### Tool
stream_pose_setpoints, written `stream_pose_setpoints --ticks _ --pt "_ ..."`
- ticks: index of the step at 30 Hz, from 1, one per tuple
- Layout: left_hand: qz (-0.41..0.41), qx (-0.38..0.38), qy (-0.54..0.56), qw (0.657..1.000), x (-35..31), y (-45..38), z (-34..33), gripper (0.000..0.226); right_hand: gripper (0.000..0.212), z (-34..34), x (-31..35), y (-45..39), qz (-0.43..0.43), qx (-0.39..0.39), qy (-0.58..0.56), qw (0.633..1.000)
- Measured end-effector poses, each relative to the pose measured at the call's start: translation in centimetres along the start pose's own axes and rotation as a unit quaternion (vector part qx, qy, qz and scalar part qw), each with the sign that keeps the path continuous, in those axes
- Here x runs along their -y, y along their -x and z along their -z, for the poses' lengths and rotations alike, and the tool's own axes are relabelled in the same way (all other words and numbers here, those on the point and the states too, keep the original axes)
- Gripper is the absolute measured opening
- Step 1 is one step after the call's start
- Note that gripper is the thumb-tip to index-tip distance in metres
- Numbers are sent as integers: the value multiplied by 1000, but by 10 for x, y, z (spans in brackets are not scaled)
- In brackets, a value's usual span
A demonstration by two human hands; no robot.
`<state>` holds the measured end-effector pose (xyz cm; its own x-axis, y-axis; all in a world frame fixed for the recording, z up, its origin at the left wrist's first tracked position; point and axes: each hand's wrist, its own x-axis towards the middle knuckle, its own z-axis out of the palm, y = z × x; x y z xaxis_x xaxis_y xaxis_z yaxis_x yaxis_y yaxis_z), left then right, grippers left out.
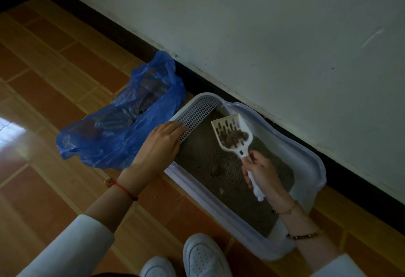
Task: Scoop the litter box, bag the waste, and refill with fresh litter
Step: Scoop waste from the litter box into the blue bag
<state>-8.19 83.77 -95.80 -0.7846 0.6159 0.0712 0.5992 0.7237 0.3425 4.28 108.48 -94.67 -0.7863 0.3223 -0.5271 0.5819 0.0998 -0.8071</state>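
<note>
Head view: my right hand [260,172] grips scoop [235,137] handle, clumps in it, raised over litter box [306,156]; left hand [163,142] flat, fingers straight, on grid step [198,112]; blue bag [122,121] just left.

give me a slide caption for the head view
Right hand lifts a scoop of clumps over the litter box; left hand steadies its rim.

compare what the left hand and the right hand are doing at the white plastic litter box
The left hand lies flat with straight fingers on the grated step at the white plastic litter box's rim; the right hand curls round the white slotted scoop's handle. The left carries nothing; the right holds up a brown clump in the scoop. Both wrists wear bracelets.
</note>
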Motion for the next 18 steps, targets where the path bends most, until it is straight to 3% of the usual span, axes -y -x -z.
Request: stream_pose_setpoints --ticks 6,10,15,18 --pt "-1 -6 0 1000 0 0 -2 41 13 -3 4 -3 -11 6 -11 1000" --pt "16 -20 -20 999 3 3 3 42 14 -10 14 -4 27 11 1 1000" --pt "161 -105 -81 978 19 15 15 47 14 -37 59 -18 111 80 65 988" --pt "245 -107 -100 959 35 24 21 59 17 -63 91 -38 152 113 118 975"
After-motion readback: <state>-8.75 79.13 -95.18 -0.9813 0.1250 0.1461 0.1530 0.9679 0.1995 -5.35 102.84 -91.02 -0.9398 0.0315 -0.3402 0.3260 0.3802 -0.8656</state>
